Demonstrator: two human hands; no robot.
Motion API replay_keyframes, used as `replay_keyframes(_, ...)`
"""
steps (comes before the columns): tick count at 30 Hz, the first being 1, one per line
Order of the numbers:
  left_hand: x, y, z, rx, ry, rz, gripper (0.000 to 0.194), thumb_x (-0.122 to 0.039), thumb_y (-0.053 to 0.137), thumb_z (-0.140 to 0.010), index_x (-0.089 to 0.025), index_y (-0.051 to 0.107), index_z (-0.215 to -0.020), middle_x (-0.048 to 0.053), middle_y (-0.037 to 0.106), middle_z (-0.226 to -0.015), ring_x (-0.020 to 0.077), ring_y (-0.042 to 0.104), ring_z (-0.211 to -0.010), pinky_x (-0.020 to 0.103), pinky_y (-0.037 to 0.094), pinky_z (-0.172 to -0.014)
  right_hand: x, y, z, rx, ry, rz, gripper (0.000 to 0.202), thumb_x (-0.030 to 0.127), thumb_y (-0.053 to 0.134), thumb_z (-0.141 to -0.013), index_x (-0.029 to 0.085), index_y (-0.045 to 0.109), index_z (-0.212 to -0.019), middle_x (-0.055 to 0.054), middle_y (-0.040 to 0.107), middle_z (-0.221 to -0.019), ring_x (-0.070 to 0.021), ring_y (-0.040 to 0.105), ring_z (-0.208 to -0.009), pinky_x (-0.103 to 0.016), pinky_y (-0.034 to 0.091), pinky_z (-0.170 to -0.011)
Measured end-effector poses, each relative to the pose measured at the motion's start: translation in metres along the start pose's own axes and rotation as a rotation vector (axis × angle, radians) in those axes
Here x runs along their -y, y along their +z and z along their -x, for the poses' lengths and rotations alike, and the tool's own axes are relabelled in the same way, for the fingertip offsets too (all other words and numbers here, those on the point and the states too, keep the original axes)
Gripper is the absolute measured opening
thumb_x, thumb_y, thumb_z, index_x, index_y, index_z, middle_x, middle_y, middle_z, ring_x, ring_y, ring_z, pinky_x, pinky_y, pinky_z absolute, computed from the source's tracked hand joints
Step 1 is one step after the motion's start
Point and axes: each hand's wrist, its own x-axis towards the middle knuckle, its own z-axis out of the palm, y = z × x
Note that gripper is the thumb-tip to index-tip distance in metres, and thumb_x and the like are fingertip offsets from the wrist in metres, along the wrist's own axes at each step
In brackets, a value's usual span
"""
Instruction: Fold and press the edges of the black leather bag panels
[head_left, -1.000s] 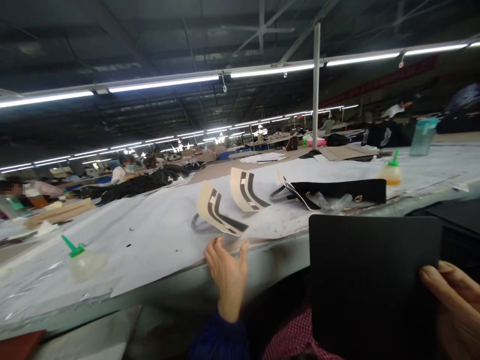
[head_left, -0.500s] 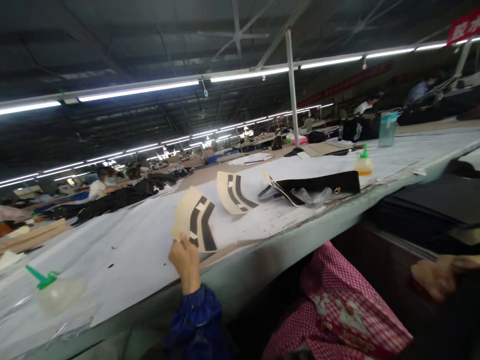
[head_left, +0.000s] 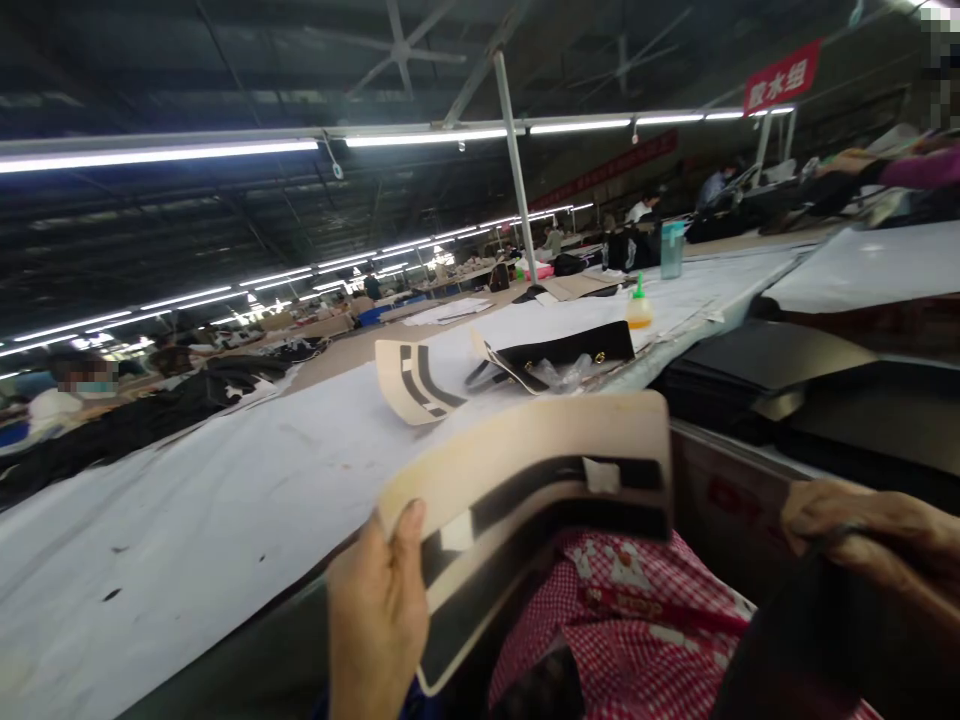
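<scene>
A long white tabletop runs from 8 o'clock up toward 2 o'clock. On it, near the middle, lies a curved beige piece with black stripes; just at its 3 o'clock sits a black strip with metal studs, with crumpled clear plastic touching its near edge. Further toward 2 o'clock stand a small green-capped bottle and a teal tumbler. A red sign hangs at 1 o'clock. Red checked cloth fills 6 o'clock.
</scene>
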Motion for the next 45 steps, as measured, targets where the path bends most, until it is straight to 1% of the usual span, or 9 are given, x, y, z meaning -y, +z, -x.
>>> replay_keyframes(4, -0.013, 0.06, 0.02, 0.521, -0.089, 0.354, 0.032, -0.043, 0.049, -0.094, -0.021, 0.072, -0.098, 0.006, 0.077, -0.085, 0.0238, 0.072, -0.079, 0.029, 0.055, -0.07, 0.032, 0.001, -0.001, 0.061, -0.149, 0.025, 0.047, 0.076, 0.058, -0.077, 0.032, 0.074, -0.07, -0.011, 0.066, -0.069, -0.0232, 0.064, -0.064, -0.035, 0.056, -0.06)
replay_keyframes(7, -0.026, 0.083, 0.031, 0.683, -0.219, 0.476, 0.035, -0.043, 0.049, -0.095, -0.019, 0.072, -0.104, 0.006, 0.077, -0.094, 0.0247, 0.071, -0.087, 0.031, 0.056, -0.075, 0.045, 0.01, -0.002, 0.186, -0.294, 0.023, 0.034, 0.055, 0.055, -0.092, 0.028, 0.071, -0.078, -0.007, 0.067, -0.068, -0.0172, 0.064, -0.06, -0.025, 0.053, -0.055)
replay_keyframes(11, -0.036, 0.084, 0.033, 0.688, -0.283, 0.622, 0.038, -0.047, 0.052, -0.094, -0.018, 0.07, -0.113, 0.007, 0.076, -0.106, 0.0265, 0.07, -0.099, 0.033, 0.057, -0.086, 0.043, 0.038, -0.007, 0.246, -0.451, 0.049, 0.025, 0.037, 0.051, -0.099, 0.022, 0.065, -0.085, -0.002, 0.068, -0.073, -0.0118, 0.064, -0.063, -0.02, 0.053, -0.062)
replay_keyframes(14, -0.041, 0.079, 0.032, 0.695, -0.303, 0.672, 0.035, -0.044, 0.053, -0.093, -0.022, 0.068, -0.115, 0.005, 0.075, -0.112, 0.0254, 0.069, -0.105, 0.032, 0.055, -0.093, 0.039, 0.058, -0.009, 0.249, -0.506, 0.064, 0.026, 0.038, 0.048, -0.1, 0.02, 0.064, -0.091, -0.002, 0.069, -0.079, -0.0124, 0.066, -0.071, -0.021, 0.054, -0.068)
replay_keyframes(17, -0.046, 0.075, 0.033, 0.717, -0.277, 0.709, 0.033, -0.04, 0.052, -0.093, -0.024, 0.069, -0.116, 0.003, 0.074, -0.116, 0.0249, 0.068, -0.109, 0.033, 0.054, -0.098, 0.042, 0.068, -0.006, 0.25, -0.51, 0.113, 0.033, 0.044, 0.046, -0.1, 0.021, 0.065, -0.111, -0.007, 0.072, -0.097, -0.0183, 0.069, -0.093, -0.029, 0.056, -0.083)
replay_keyframes(19, -0.048, 0.073, 0.033, 0.726, -0.247, 0.713, 0.032, -0.037, 0.053, -0.092, -0.022, 0.07, -0.114, 0.003, 0.074, -0.116, 0.0258, 0.069, -0.108, 0.033, 0.055, -0.096, 0.047, 0.069, -0.004, 0.297, -0.531, 0.097, 0.034, 0.044, 0.044, -0.101, 0.023, 0.064, -0.119, -0.008, 0.072, -0.101, -0.019, 0.068, -0.097, -0.031, 0.055, -0.086)
replay_keyframes(23, -0.045, 0.07, 0.034, 0.708, -0.202, 0.643, 0.032, -0.034, 0.057, -0.09, -0.024, 0.068, -0.118, 0.004, 0.073, -0.12, 0.0262, 0.067, -0.112, 0.032, 0.057, -0.093, 0.058, 0.067, -0.008, 0.363, -0.635, -0.024, 0.027, 0.028, 0.047, -0.102, 0.022, 0.069, -0.115, -0.004, 0.066, -0.086, -0.0126, 0.064, -0.079, -0.022, 0.053, -0.07)
replay_keyframes(29, -0.039, 0.069, 0.035, 0.737, -0.081, 0.681, 0.038, -0.022, 0.046, -0.098, -0.025, 0.055, -0.135, 0.004, 0.06, -0.14, 0.0222, 0.054, -0.132, 0.033, 0.041, -0.112, 0.055, 0.07, -0.018, 0.26, -0.707, 0.1, 0.027, 0.033, 0.052, -0.099, 0.019, 0.073, -0.11, -0.004, 0.057, -0.08, -0.0118, 0.058, -0.073, -0.022, 0.049, -0.063)
replay_keyframes(45, -0.037, 0.066, 0.034, 0.791, -0.014, 0.701, 0.04, -0.021, 0.048, -0.099, -0.029, 0.05, -0.139, 0.0, 0.058, -0.142, 0.0159, 0.052, -0.132, 0.022, 0.04, -0.112, 0.053, 0.075, -0.014, 0.128, -0.846, 0.201, 0.023, 0.022, 0.056, -0.097, 0.021, 0.068, -0.116, -0.002, 0.057, -0.079, -0.0097, 0.056, -0.068, -0.02, 0.047, -0.058)
